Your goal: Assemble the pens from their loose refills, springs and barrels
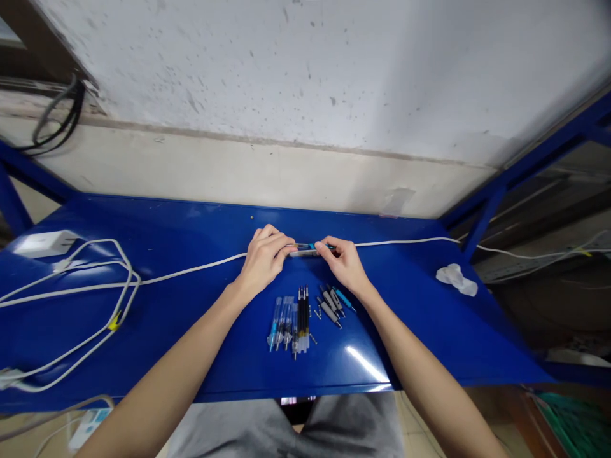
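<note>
Two hands meet on one pen point(308, 250), which lies level just above the blue desk point(191, 331), right beside the white cable point(191, 270) that runs across the desk. The left hand point(262, 257) pinches the pen's left end in a closed fingertip grip, and the right hand point(344, 262) clenches its fingertips on the right end. Holding it at both ends keeps the barrel steady and leaves its middle, with a bit of blue, open to view.

On the near side of the pen, the parts lie sorted by kind: clear barrels point(281, 321) side by side, then a tight bunch of dark refills point(302, 305), then grey and blue tip pieces point(333, 302) fanned toward the right hand. A few small springs or bits lie among them, too small to tell. Such grouping keeps each kind within easy reach.

Far left of the pen sits a white charger block point(45, 243) with looped cords point(114, 286); to the right lies a crumpled clear wrapper point(457, 278).

No brand, label or writing is readable anywhere.
</note>
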`<move>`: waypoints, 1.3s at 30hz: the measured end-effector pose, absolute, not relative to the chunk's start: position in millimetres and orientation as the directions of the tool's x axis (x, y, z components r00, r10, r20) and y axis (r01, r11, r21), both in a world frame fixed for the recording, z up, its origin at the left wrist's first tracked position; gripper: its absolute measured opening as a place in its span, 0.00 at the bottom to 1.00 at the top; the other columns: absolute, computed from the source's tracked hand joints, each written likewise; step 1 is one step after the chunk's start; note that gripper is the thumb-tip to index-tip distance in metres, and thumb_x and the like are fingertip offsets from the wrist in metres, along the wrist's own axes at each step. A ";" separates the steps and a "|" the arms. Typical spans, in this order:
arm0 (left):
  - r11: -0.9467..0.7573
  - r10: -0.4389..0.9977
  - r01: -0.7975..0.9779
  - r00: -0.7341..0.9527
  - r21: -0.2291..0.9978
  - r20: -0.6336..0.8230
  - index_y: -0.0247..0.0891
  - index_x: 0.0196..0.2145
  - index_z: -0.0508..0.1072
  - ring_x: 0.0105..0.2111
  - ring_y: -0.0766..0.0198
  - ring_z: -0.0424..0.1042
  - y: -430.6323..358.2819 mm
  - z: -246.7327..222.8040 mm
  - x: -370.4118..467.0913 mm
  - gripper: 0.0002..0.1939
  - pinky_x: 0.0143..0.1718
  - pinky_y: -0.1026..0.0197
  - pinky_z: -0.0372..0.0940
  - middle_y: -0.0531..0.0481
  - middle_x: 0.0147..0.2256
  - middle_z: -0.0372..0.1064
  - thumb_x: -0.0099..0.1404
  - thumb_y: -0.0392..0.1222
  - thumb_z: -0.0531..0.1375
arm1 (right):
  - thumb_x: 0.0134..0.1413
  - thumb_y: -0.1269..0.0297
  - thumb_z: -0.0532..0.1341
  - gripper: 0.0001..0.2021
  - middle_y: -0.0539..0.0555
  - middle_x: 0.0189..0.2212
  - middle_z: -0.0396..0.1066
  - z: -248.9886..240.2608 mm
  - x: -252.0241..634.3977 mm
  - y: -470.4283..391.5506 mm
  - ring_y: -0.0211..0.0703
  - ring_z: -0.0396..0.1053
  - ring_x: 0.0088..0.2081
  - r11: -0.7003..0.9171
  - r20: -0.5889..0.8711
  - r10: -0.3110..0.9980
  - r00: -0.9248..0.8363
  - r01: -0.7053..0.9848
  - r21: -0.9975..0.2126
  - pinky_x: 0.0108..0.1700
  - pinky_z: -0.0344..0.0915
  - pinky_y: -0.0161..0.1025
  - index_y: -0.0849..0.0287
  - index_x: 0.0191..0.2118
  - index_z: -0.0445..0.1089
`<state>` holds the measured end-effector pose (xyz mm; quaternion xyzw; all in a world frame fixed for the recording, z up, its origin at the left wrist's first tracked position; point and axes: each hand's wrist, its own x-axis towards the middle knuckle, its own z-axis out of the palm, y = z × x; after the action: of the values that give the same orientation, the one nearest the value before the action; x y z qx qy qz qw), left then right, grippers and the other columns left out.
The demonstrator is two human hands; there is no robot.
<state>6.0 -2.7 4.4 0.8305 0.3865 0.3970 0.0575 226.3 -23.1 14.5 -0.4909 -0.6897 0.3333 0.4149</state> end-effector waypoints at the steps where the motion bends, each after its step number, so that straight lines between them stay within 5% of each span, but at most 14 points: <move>1: -0.698 0.684 0.597 0.392 0.396 0.615 0.39 0.36 0.78 0.37 0.56 0.66 -2.9 4.7 6.0 0.13 0.40 0.51 0.57 0.49 0.32 0.77 0.75 0.43 0.56 | 0.67 0.47 0.58 0.22 0.47 0.22 0.60 14.2 225.5 -23.9 0.37 0.53 0.24 0.299 0.251 0.953 -0.167 0.413 -0.860 0.28 0.48 0.38 0.58 0.28 0.71; 6: -0.733 0.640 0.583 0.415 0.351 0.647 0.40 0.40 0.78 0.38 0.57 0.68 -6.4 7.7 8.4 0.12 0.41 0.53 0.58 0.49 0.33 0.77 0.76 0.44 0.56 | 0.70 0.47 0.54 0.27 0.46 0.18 0.56 13.6 221.2 -28.8 0.36 0.53 0.23 0.304 0.283 0.952 -0.113 0.434 -0.848 0.29 0.48 0.38 0.58 0.22 0.63; 11: -0.744 0.619 0.588 0.431 0.316 0.656 0.39 0.41 0.77 0.38 0.58 0.68 -7.2 8.7 8.6 0.09 0.40 0.54 0.58 0.49 0.34 0.77 0.75 0.43 0.58 | 0.70 0.47 0.54 0.25 0.47 0.20 0.59 15.9 223.4 -27.5 0.37 0.55 0.24 0.307 0.292 0.951 -0.102 0.427 -0.851 0.29 0.50 0.38 0.58 0.25 0.68; 18: -0.782 0.595 0.577 0.575 0.238 0.562 0.37 0.38 0.76 0.41 0.56 0.68 -2.4 13.1 0.2 0.08 0.43 0.52 0.60 0.47 0.35 0.76 0.74 0.41 0.58 | 0.68 0.55 0.59 0.15 0.51 0.29 0.69 12.6 230.5 -19.0 0.43 0.64 0.34 0.475 0.401 0.879 -0.256 0.524 -0.707 0.39 0.58 0.41 0.56 0.31 0.73; 29: -0.782 0.623 0.542 0.669 0.306 0.405 0.39 0.31 0.70 0.39 0.58 0.67 -6.4 19.6 -2.6 0.06 0.41 0.55 0.58 0.52 0.29 0.70 0.67 0.37 0.62 | 0.59 0.62 0.68 0.04 0.52 0.35 0.75 10.6 230.8 -19.4 0.46 0.66 0.39 0.566 0.378 0.822 -0.426 0.547 -0.616 0.49 0.60 0.45 0.56 0.37 0.75; 39: -0.785 0.619 0.537 0.683 0.309 0.386 0.39 0.39 0.76 0.42 0.55 0.67 -8.3 4.9 11.3 0.03 0.43 0.53 0.59 0.48 0.35 0.73 0.70 0.40 0.62 | 0.54 0.69 0.64 0.04 0.51 0.34 0.70 11.6 233.3 -20.3 0.46 0.62 0.40 0.604 0.320 0.789 -0.525 0.565 -0.562 0.48 0.57 0.43 0.56 0.36 0.70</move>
<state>11.3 -8.3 4.9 0.9134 0.3164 0.2411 0.0857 233.3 -20.3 11.6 -0.3981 -0.8503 0.1985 0.2813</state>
